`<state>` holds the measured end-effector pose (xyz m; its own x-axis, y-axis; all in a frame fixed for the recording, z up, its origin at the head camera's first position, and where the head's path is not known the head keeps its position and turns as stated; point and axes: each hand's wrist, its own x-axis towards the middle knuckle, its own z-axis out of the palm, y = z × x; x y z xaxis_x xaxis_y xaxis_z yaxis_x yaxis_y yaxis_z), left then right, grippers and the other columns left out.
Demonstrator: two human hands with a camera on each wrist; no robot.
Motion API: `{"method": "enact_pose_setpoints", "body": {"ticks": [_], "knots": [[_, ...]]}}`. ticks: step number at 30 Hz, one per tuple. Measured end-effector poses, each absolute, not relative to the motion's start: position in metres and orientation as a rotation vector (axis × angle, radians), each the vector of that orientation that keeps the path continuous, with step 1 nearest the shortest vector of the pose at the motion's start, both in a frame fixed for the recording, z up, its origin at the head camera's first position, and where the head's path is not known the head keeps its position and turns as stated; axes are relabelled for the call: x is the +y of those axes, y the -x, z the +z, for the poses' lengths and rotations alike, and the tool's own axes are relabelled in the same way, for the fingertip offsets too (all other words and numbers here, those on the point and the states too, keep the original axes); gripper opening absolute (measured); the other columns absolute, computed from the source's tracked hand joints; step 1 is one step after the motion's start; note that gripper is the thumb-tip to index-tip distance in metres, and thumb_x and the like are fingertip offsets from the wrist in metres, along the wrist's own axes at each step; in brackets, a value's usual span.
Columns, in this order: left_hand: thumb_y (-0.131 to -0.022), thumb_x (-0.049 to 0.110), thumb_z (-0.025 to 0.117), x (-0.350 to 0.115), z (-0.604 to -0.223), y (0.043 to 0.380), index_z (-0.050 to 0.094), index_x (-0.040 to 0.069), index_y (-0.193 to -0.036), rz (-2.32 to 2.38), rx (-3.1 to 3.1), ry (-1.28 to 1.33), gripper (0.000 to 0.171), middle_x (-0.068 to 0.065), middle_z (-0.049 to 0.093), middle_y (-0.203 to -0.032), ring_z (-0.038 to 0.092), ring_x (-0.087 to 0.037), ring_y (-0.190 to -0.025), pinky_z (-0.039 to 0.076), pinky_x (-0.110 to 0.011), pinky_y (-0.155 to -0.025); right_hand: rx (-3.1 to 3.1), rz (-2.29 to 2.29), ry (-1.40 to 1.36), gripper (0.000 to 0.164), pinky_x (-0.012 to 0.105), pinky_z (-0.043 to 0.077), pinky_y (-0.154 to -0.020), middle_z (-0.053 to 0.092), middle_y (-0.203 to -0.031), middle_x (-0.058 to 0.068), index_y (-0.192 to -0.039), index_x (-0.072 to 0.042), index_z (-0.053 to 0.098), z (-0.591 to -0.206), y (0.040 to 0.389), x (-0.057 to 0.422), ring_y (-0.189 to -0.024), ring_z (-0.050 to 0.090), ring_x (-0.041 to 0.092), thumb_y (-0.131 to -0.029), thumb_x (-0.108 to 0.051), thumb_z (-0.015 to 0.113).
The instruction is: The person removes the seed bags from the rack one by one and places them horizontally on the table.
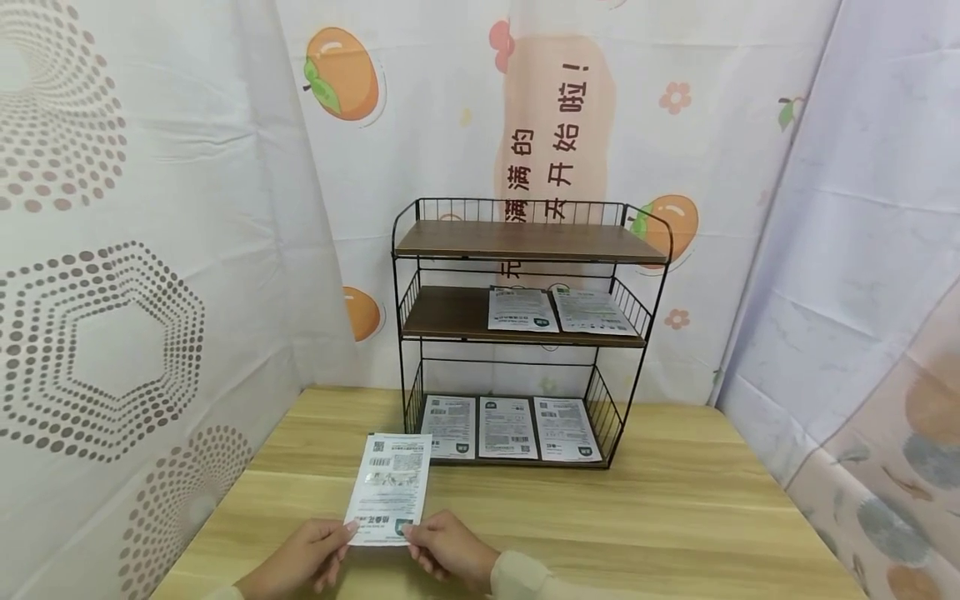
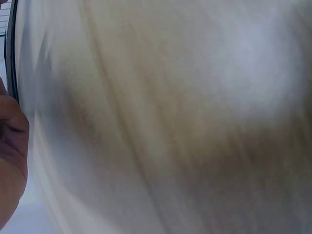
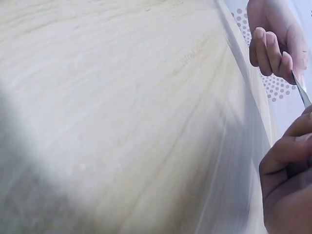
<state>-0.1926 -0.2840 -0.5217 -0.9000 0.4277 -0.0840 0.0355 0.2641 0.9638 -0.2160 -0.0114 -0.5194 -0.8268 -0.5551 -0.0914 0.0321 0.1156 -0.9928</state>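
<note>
A flat white printed packet (image 1: pixel 392 487) is held up over the table's front left, its printed face towards the head camera. My left hand (image 1: pixel 313 543) pinches its near left corner between thumb and fingers. At the near right corner my right hand (image 1: pixel 450 543) pinches it the same way, thumb on the face. In the right wrist view the packet (image 3: pixel 301 90) shows only as a thin edge between both hands. The left wrist view catches just part of the left hand (image 2: pixel 12 141) at its edge.
Behind the packet stands a three-tier wire rack with brown shelves (image 1: pixel 525 240). Two packets (image 1: pixel 522 310) lie on the middle shelf's right side, and three packets (image 1: pixel 507 427) lie side by side on the bottom. A wood-grain table (image 1: pixel 675 517) carries the rack; printed curtains (image 1: pixel 442 100) surround it.
</note>
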Motion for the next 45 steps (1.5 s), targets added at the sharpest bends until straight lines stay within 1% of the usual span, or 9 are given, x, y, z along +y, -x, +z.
{"method": "enact_pose_setpoints", "body": {"ticks": [7, 9, 13, 17, 21, 30, 34, 40, 45], "knots": [[-0.112, 0.029, 0.046, -0.29, -0.521, 0.195, 0.058, -0.005, -0.082, 1.651, 2.231, -0.419, 0.047, 0.003, 0.059, -0.06, 0.05, -0.005, -0.048, 0.044, -0.016, -0.046, 1.977, -1.761, 0.426, 0.043, 0.017, 0.026, -0.038, 0.047, -0.052, -0.006, -0.063, -0.014, 0.056, -0.525, 0.212, -0.02, -0.042, 0.033, 0.005, -0.103, -0.027, 0.062], [-0.112, 0.029, 0.046, -0.293, -0.521, 0.193, 0.057, -0.005, -0.081, 1.64, 2.244, -0.416, 0.048, 0.002, 0.058, -0.06, 0.049, -0.005, -0.048, 0.044, -0.017, -0.046, 1.98, -1.749, 0.412, 0.043, 0.017, 0.025, -0.039, 0.046, -0.052, -0.006, -0.062, -0.015, 0.055, -0.525, 0.21, -0.024, -0.042, 0.033, 0.005, -0.103, -0.027, 0.062], [-0.112, 0.029, 0.046, -0.299, -0.522, 0.189, 0.053, -0.016, -0.084, 1.624, 2.251, -0.39, 0.053, 0.002, 0.058, -0.06, 0.048, -0.005, -0.048, 0.044, -0.017, -0.046, 1.968, -1.705, 0.394, 0.043, 0.017, 0.024, -0.04, 0.045, -0.052, -0.006, -0.062, -0.017, 0.054, -0.523, 0.207, -0.03, -0.043, 0.033, 0.004, -0.103, -0.029, 0.061], [-0.112, 0.03, 0.046, -0.303, -0.524, 0.186, 0.052, -0.019, -0.085, 1.615, 2.242, -0.386, 0.056, 0.002, 0.059, -0.058, 0.048, -0.005, -0.047, 0.044, -0.017, -0.045, 1.975, -1.678, 0.375, 0.043, 0.016, 0.024, -0.039, 0.045, -0.052, -0.007, -0.062, -0.018, 0.053, -0.521, 0.207, -0.036, -0.043, 0.033, 0.004, -0.103, -0.028, 0.061], [-0.112, 0.029, 0.045, -0.306, -0.524, 0.183, 0.053, -0.017, -0.081, 1.591, 2.28, -0.397, 0.055, 0.003, 0.058, -0.057, 0.048, -0.005, -0.046, 0.044, -0.017, -0.045, 1.993, -1.659, 0.358, 0.044, 0.016, 0.023, -0.038, 0.045, -0.051, -0.007, -0.061, -0.017, 0.054, -0.521, 0.206, -0.041, -0.042, 0.033, 0.003, -0.103, -0.028, 0.061], [-0.111, 0.032, 0.047, -0.309, -0.523, 0.179, 0.058, 0.002, -0.076, 1.578, 2.307, -0.312, 0.048, 0.001, 0.057, -0.057, 0.047, -0.007, -0.047, 0.042, -0.018, -0.045, 2.022, -1.614, 0.38, 0.044, 0.02, 0.022, -0.036, 0.043, -0.049, -0.007, -0.061, -0.017, 0.053, -0.527, 0.207, -0.047, -0.04, 0.032, 0.005, -0.102, -0.031, 0.061], [-0.112, 0.031, 0.045, -0.313, -0.522, 0.18, 0.058, 0.005, -0.075, 1.546, 2.324, -0.311, 0.046, 0.002, 0.057, -0.056, 0.048, -0.006, -0.047, 0.042, -0.017, -0.045, 2.014, -1.616, 0.409, 0.043, 0.019, 0.022, -0.036, 0.043, -0.049, -0.007, -0.061, -0.017, 0.054, -0.527, 0.208, -0.051, -0.04, 0.032, 0.005, -0.102, -0.029, 0.061], [-0.111, 0.031, 0.046, -0.318, -0.52, 0.179, 0.059, 0.005, -0.075, 1.496, 2.349, -0.305, 0.046, 0.002, 0.057, -0.057, 0.048, -0.008, -0.048, 0.04, -0.017, -0.045, 2.012, -1.607, 0.405, 0.043, 0.02, 0.021, -0.036, 0.042, -0.049, -0.007, -0.061, -0.017, 0.053, -0.526, 0.207, -0.059, -0.04, 0.03, 0.005, -0.102, -0.026, 0.06], [-0.111, 0.03, 0.046, -0.319, -0.518, 0.177, 0.059, 0.0, -0.075, 1.48, 2.375, -0.305, 0.049, 0.001, 0.057, -0.056, 0.045, -0.007, -0.047, 0.037, -0.017, -0.044, 2.034, -1.6, 0.394, 0.043, 0.02, 0.021, -0.036, 0.042, -0.048, -0.007, -0.06, -0.016, 0.053, -0.527, 0.206, -0.062, -0.039, 0.03, 0.005, -0.101, -0.024, 0.061]]}}
